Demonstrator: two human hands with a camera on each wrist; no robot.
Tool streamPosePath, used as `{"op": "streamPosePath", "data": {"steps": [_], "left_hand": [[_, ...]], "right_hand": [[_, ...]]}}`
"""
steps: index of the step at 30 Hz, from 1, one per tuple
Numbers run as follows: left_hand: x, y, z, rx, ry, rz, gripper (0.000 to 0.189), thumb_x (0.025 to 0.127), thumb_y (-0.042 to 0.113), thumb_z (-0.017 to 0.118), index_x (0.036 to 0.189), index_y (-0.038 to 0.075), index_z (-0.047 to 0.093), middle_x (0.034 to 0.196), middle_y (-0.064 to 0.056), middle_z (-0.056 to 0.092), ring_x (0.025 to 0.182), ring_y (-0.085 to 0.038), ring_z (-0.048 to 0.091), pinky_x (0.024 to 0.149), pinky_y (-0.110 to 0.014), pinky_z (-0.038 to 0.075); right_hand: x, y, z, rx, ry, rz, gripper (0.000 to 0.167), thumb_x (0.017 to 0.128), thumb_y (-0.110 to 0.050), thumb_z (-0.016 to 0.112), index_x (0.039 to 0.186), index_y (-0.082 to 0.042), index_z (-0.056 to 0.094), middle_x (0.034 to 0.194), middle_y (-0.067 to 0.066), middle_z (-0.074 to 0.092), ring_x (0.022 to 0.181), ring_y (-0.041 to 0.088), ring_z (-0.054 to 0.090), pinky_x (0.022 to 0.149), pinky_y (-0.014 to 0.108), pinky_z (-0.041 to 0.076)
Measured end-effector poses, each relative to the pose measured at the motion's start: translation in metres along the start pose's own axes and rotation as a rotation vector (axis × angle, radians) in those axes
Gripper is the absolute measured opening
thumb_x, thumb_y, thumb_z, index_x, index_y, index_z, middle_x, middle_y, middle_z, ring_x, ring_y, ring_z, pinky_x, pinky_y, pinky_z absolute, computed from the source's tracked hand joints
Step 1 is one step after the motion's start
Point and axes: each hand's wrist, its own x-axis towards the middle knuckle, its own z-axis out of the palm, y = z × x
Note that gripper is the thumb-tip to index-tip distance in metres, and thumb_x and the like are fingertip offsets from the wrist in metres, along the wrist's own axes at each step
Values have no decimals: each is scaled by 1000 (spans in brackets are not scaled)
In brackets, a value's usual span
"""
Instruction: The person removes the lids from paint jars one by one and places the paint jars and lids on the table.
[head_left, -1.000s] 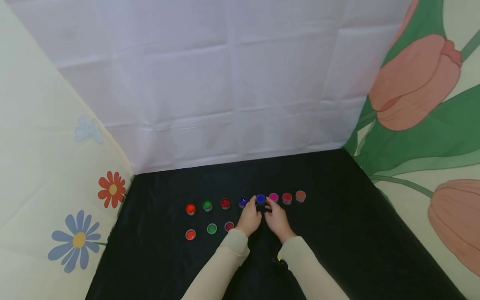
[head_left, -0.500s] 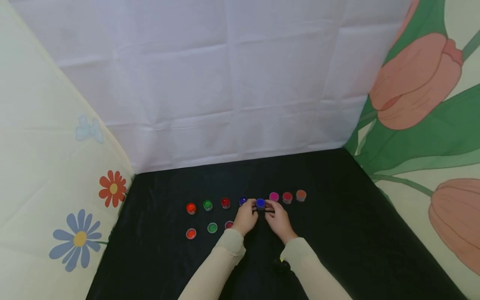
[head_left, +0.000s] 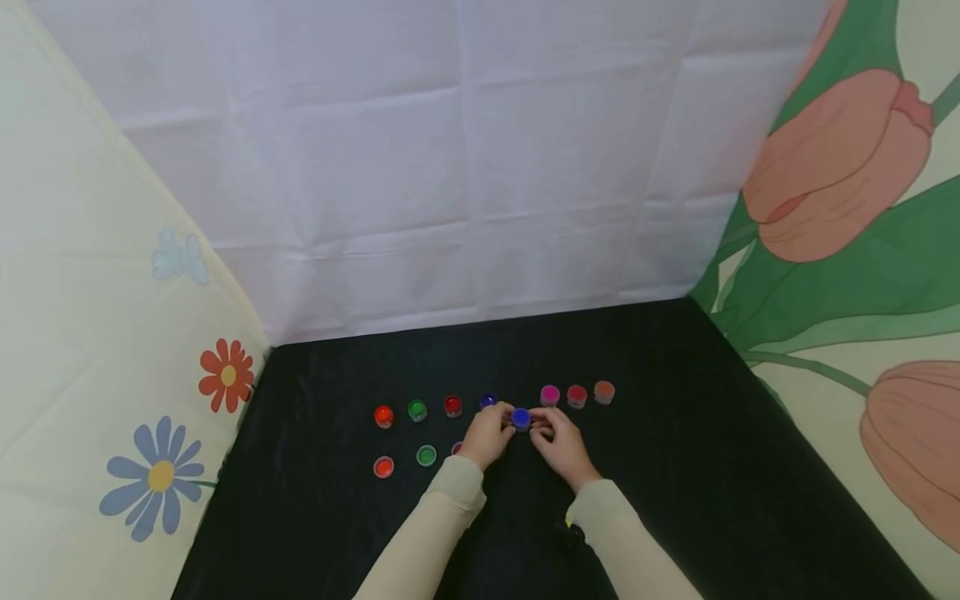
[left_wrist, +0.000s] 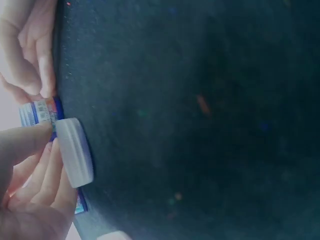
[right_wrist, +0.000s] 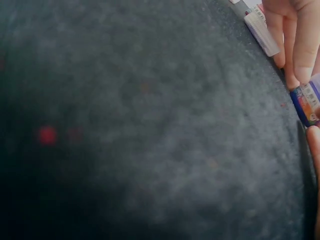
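A small jar with a blue top (head_left: 521, 419) is between my two hands, above the black cloth. My left hand (head_left: 485, 437) pinches its left side between thumb and fingers. From the other side my right hand (head_left: 561, 444) grips it with the fingertips. The left wrist view shows the jar's printed label (left_wrist: 42, 112) and blue rim. Beside the left fingers there, a whitish rounded jar (left_wrist: 75, 152) stands close. Behind the left fingertips a dark blue jar (head_left: 488, 402) is partly hidden.
In the back row stand orange (head_left: 384, 416), green (head_left: 417, 409) and dark red (head_left: 453, 406) jars, with pink (head_left: 550, 395), red (head_left: 577, 395) and brownish-orange (head_left: 604, 392) ones to the right. Nearer sit another orange jar (head_left: 383, 467) and green jar (head_left: 426, 455). A white cloth wall (head_left: 375, 167) rises behind.
The blue-topped jar has come out of the back row toward me, held between both hands, leaving a gap beside the pink jar. Earlier, the fingers were only around it.
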Motion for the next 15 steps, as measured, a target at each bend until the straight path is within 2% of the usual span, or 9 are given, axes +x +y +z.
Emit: {"op": "streamPosePath", "data": {"steps": [4,9,15], "left_hand": [[1,-2,2,39,4,-12,21,93,0,70,114,1,65,107,-14,71,100,-27,69,90,-41,55],[-1,-2,5,89,45,0,20,92,3,73,112,2,66,104,-12,70,98,-26,69,88,-40,55],[-1,-3,9,105,81,12,19,93,6,73,110,4,65,103,-11,69,97,-25,69,88,-39,55]], "right_hand": [[0,1,2,28,16,-2,29,91,1,72,119,1,65,115,15,64,102,29,65,88,30,56],[2,1,5,33,33,25,33,90,-8,77,119,0,64,114,14,66,101,28,66,89,32,56],[3,2,3,13,26,33,27,93,-12,75,117,-4,65,114,12,66,102,26,66,91,36,55]]}}
